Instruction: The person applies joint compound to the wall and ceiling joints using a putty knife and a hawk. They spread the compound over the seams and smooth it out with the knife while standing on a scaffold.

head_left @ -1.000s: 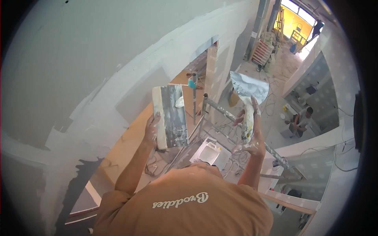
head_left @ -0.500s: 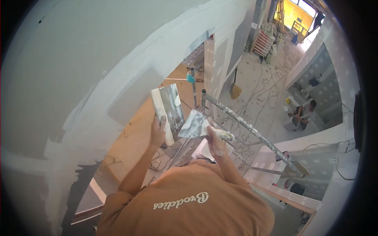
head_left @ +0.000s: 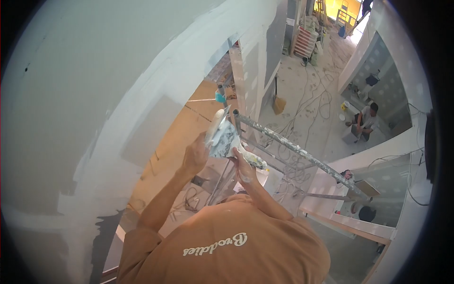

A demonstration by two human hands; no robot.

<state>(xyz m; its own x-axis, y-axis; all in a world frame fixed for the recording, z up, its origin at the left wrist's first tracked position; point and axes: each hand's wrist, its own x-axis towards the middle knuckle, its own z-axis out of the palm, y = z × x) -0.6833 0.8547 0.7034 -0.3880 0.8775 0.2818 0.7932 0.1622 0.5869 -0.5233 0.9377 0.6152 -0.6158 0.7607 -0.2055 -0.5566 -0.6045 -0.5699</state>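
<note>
My left hand point(head_left: 195, 155) is closed around the pale back of a wide coating knife point(head_left: 216, 124), now turned nearly edge-on. In my right hand point(head_left: 244, 166) is a putty knife point(head_left: 229, 143), its broad blade smeared with white compound and its handle caked with the same. The two blades overlap at chest height, the putty knife's blade up against the wide knife. White smears also show on my right wrist. To the left of both hands stands a wall point(head_left: 156, 90) with a broad white band of compound over grey board.
A compound-splattered scaffold rail point(head_left: 298, 149) runs diagonally just right of my hands. Beyond it, cables point(head_left: 305, 113) lie on the dusty floor and a broom point(head_left: 279, 105) leans at a wall. Another person point(head_left: 368, 122) crouches by a box at the right.
My left hand has tilted the wide knife from face-on to nearly edge-on. Both hands have come together, bringing the putty knife's blade against it. The view has shifted slightly.
</note>
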